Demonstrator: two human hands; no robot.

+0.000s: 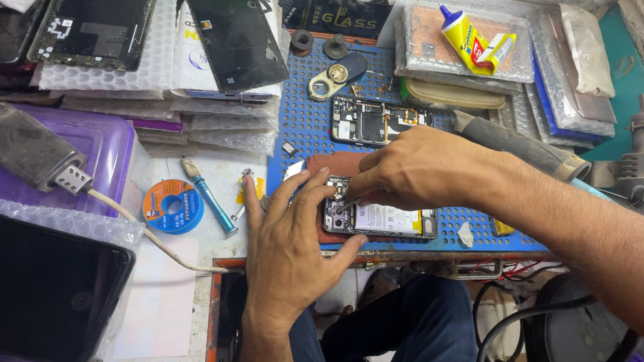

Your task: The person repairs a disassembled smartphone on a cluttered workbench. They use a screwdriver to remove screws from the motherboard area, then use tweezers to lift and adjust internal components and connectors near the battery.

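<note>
An opened phone [384, 218] with its back off, showing the battery and circuit board, lies on a blue perforated work mat [306, 117]. My left hand [289, 246] rests on the mat with fingers spread, its fingertips touching the phone's left end. My right hand [415, 169] is pinched over the phone's upper circuit board area; whatever its fingertips hold is hidden. A second opened phone board [372, 121] lies just behind my right hand on the mat.
A blue solder spool [172, 207] and a blue-handled tool [208, 197] lie left of the mat. A dark phone back panel [234, 28], a yellow glue tube [469, 42], a charger [27, 147], a black screen [23, 283] and a grey hot-air handle [523, 148] surround it.
</note>
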